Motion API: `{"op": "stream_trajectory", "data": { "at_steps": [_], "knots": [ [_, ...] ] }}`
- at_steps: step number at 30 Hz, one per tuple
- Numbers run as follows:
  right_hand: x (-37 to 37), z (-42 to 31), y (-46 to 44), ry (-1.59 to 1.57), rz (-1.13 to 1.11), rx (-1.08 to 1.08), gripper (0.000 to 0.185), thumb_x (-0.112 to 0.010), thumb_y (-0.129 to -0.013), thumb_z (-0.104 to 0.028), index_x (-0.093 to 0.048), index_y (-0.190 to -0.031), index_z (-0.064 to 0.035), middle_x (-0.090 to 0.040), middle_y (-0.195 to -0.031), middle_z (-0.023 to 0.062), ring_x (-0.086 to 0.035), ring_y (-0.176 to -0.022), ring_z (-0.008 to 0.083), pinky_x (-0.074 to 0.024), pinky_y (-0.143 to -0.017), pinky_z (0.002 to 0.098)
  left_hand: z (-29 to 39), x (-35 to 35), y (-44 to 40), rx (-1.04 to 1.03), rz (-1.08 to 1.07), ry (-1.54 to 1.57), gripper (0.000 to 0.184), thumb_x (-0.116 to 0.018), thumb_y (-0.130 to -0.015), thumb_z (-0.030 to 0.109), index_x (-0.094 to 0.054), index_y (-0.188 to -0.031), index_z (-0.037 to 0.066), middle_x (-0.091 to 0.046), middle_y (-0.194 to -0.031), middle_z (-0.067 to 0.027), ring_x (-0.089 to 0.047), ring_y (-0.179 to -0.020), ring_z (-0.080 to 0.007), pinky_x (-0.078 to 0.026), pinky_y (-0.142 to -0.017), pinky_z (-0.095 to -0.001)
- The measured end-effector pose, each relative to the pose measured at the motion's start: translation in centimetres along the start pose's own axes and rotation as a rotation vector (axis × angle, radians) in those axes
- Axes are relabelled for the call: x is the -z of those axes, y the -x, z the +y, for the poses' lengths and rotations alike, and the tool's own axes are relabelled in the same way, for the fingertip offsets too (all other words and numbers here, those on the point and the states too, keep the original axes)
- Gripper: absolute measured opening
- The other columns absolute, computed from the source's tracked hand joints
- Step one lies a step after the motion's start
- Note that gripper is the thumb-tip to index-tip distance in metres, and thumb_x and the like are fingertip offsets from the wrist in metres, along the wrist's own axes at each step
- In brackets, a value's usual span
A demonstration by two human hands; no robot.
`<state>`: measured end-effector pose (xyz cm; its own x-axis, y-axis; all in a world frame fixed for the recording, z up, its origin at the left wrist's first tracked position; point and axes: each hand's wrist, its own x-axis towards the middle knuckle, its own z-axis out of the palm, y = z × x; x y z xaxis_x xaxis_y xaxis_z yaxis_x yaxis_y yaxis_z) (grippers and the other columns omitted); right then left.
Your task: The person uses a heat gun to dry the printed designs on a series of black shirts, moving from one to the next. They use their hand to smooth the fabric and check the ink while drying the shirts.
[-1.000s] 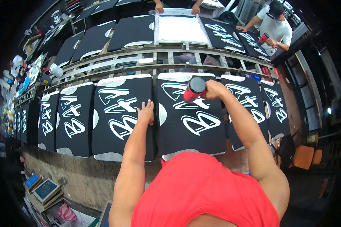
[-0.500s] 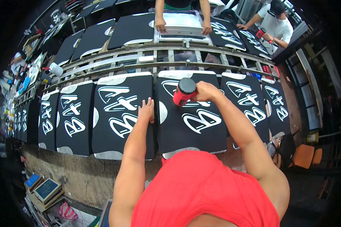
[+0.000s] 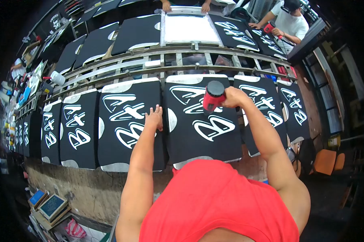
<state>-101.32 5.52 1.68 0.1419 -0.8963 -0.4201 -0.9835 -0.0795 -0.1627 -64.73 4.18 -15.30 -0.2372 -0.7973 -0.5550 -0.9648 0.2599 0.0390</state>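
Note:
My right hand (image 3: 235,97) is closed round the handle of a red heat gun (image 3: 212,101) with a dark round rear end. The gun hangs over a black fabric panel (image 3: 190,141) printed with large white letters, hiding part of the print. My left hand (image 3: 154,118) lies flat with fingers stretched on the right edge of the neighbouring black printed panel (image 3: 121,157). Nothing is held in it. Both panels lie on boards with pale corners showing.
More printed black panels (image 3: 77,125) line the row on both sides. Behind runs a metal rail frame (image 3: 174,61). Across it stands a screen frame (image 3: 190,29) held by another person's hands (image 3: 206,7). At the back right, a person in white (image 3: 291,24) holds another red heat gun (image 3: 269,27).
My right hand has moved the heat gun to the right over the panel. My left hand stays nearly put. Across the rails, the other person's hands have moved back, showing the screen's white area.

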Motion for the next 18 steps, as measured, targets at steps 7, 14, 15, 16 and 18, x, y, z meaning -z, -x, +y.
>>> {"op": "stream_trajectory", "data": {
  "at_steps": [7, 14, 15, 16, 18],
  "knots": [
    [-1.9, 6.4, 4.2, -0.229, 0.17, -0.089, 0.046, -0.084, -0.074, -0.031, -0.074, -0.111, -0.0071, -0.075, -0.099, 0.0211, -0.072, -0.096, 0.0384, -0.0569, -0.085, 0.0435, 3.4, -1.0, 0.2, -0.239, 0.537, 0.483, 0.059, -0.082, -0.08, 0.035, -0.067, -0.13, 0.006, -0.057, -0.146, -0.0154, -0.054, -0.135, -0.0363, -0.045, -0.11, -0.0472],
    [-7.4, 3.9, 12.1, -0.893, 0.565, -0.196, 0.057, -0.081, -0.08, -0.02, -0.062, -0.13, -0.0005, -0.073, -0.113, 0.0186, -0.07, -0.105, 0.0309, -0.0531, -0.095, 0.0414, 24.7, 4.8, 10.0, -0.758, -0.019, 1.632, 0.077, -0.084, -0.086, 0.026, -0.047, -0.148, -0.003, -0.06, -0.141, -0.0166, -0.057, -0.132, -0.028, -0.048, -0.109, -0.0387],
    [-7.0, 1.8, 13.6, -0.896, 0.579, -0.067, 0.063, -0.079, -0.079, -0.016, -0.057, -0.136, -0.0018, -0.068, -0.121, 0.0204, -0.066, -0.115, 0.032, -0.0512, -0.099, 0.0417, 26.2, 6.0, 10.7, -0.757, 0.029, 1.64, 0.07, -0.084, -0.087, 0.023, -0.051, -0.144, -0.002, -0.062, -0.135, -0.0135, -0.059, -0.126, -0.0249, -0.05, -0.105, -0.0378],
    [-6.3, 0.5, 14.9, -0.894, 0.59, 0.062, 0.069, -0.076, -0.079, -0.012, -0.052, -0.143, -0.003, -0.064, -0.129, 0.0223, -0.061, -0.125, 0.0331, -0.0493, -0.103, 0.042, 27.6, 6.8, 10.9, -0.756, 0.08, 1.65, 0.063, -0.083, -0.088, 0.021, -0.054, -0.14, -0.001, -0.065, -0.129, -0.0105, -0.062, -0.12, -0.0217, -0.051, -0.101, -0.0368],
    [-7.6, 1.1, 14.9, -0.515, 0.681, 0.24, 0.089, -0.075, -0.076, -0.007, -0.038, -0.157, -0.0096, -0.037, -0.153, 0.0231, -0.042, -0.142, 0.0381, -0.0465, -0.11, 0.0434, 29.8, 6.7, 11.3, -0.513, 0.116, 1.982, 0.048, -0.077, -0.093, 0.015, -0.055, -0.134, 0.003, -0.065, -0.121, -0.0083, -0.065, -0.108, -0.0192, -0.055, -0.092, -0.0342]
  ]
}}
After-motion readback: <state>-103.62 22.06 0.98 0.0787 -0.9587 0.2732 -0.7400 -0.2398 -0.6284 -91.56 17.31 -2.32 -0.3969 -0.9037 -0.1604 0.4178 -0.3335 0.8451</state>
